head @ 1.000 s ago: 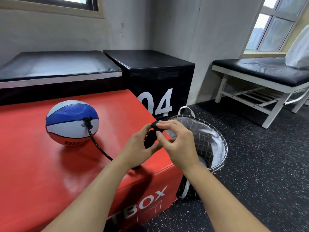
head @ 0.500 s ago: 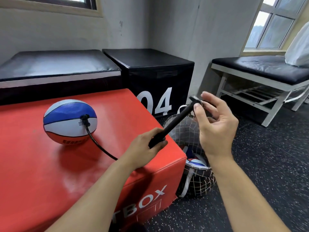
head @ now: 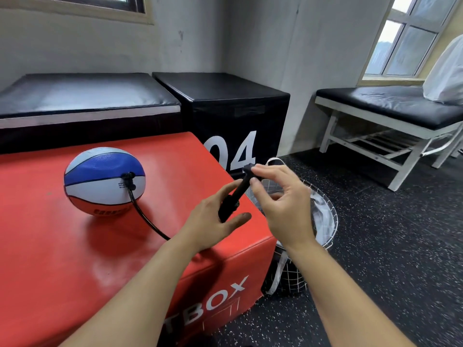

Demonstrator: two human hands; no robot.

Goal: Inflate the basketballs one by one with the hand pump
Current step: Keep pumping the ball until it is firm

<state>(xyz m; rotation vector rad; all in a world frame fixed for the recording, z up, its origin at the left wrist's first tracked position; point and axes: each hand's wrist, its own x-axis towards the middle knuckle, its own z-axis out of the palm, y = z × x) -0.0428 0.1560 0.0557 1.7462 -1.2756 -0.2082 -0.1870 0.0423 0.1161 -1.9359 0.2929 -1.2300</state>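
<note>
A blue, white and orange basketball (head: 104, 180), soft and dented on top, lies on the red box (head: 62, 259). A black hose (head: 146, 220) runs from its valve to the black hand pump (head: 234, 196). My left hand (head: 213, 219) grips the pump's body over the box's right edge. My right hand (head: 283, 204) pinches the pump's handle at the upper end, with the rod partly drawn out.
A wire-mesh basket (head: 323, 221) stands on the floor right of the red box, under my right hand. Behind are a black box marked 04 (head: 225, 116) and a black padded platform (head: 82, 96). A white-framed bench (head: 390, 113) stands at the right on the speckled floor.
My right hand pulled the pump handle out up and to the right, then pushed it partway back in toward my left hand. The ball stays put.
</note>
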